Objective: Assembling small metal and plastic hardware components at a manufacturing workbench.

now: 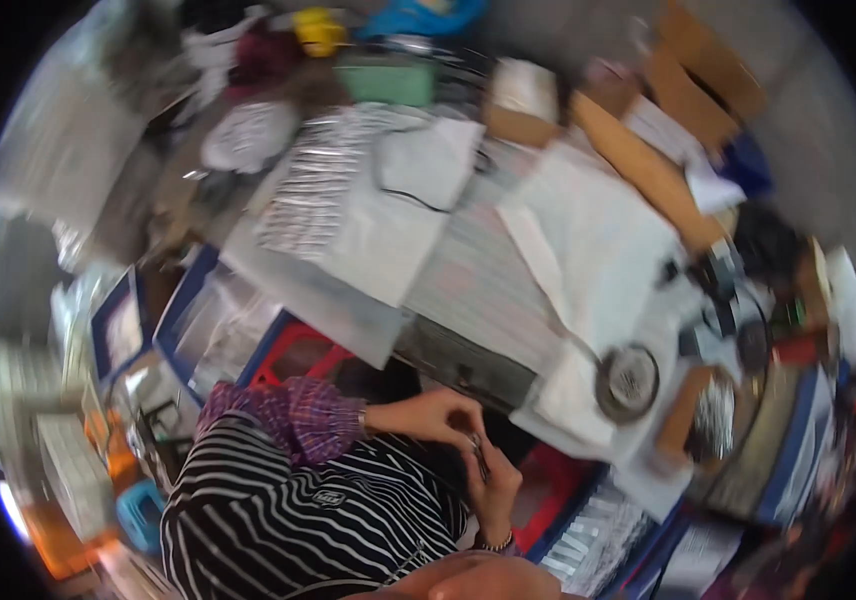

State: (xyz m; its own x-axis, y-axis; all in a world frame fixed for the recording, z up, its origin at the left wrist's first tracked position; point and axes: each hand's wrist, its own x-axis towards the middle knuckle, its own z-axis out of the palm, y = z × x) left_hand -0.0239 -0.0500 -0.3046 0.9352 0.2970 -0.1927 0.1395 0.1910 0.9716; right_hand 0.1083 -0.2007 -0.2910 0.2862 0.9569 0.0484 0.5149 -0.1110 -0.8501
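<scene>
My left hand [433, 415], coming out of a purple plaid sleeve, is closed, its fingertips meeting those of my right hand. My right hand [496, 492], with a beaded bracelet at the wrist, is closed too. Between them is a small, slim, dark metallic piece [481, 458]; blur hides its exact kind. Both hands are held over my lap, in front of the black-and-white striped apron [308, 500] and short of the worktable's edge. Beyond them on the table, many slim silvery pieces [308, 185] lie in rows on a white sheet [398, 220].
A round metal disc-shaped object [628, 382] sits on white sheeting [598, 240] at the right. Near it stands a cardboard box [676, 425] of silvery pieces. Blue-rimmed bins [183, 290] are at the left, and another tray of pieces [598, 540] is beside my right arm. A drawer front [463, 365] faces me.
</scene>
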